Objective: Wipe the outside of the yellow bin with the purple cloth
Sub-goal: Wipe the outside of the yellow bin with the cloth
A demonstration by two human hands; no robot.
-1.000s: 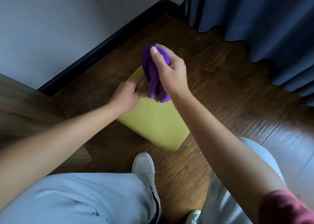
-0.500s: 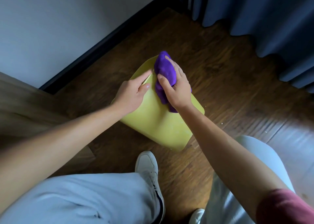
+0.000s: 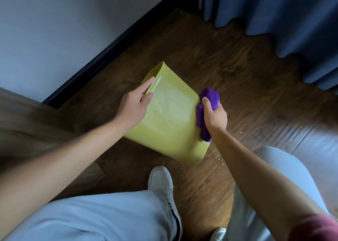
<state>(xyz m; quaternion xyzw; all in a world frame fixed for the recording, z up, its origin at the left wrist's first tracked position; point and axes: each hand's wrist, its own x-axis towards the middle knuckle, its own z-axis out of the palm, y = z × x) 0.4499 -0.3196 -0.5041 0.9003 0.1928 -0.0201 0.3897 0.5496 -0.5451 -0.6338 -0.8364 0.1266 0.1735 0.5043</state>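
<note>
Bin handling notes. yellow bin (image 3: 172, 123) sits at centre frame on the wood floor (image 3: 237, 79), tipped or lying so one broad flat side faces the camera; its rim (image 3: 155, 72) points toward the upper left, its base toward the lower centre. Can't tell exactly how it bears on the floor.

left hand (image 3: 135, 107), centre-left: fingers fairly straight and close together, laid along the bin's upper-left edge near the rim, thumb on the broad face. Holds by contact and a light clamp on the edge, not a wrap.

right hand (image 3: 214, 115), just right of centre: fingers curled round the bunched purple cloth (image 3: 207, 105), gripping it as a wad. Cloth sits against the bin's right-hand edge, with a tail hanging down toward the lower right corner of the bin.

Judgement on handling:
- Bin looks like thin smooth plastic with a slight sheen, so probably light and a bit slippery. Likely to skate on the floor or rotate under wiping pressure unless braced.
- Walls probably flex in the middle; the rim and corners should be the stiff places. Best hold is at the rim, where the left hand is now.
- Not fragile; a drop costs little.
- Cloth is soft and conforms; bunched up it gives small contact area. Flattening it would cover the broad face faster.

Nearby: blue curtain (image 3: 274, 21) at upper right, white shoe (image 3: 161, 184) at lower centre, small crumbs on the floor right of the bin.
</note>
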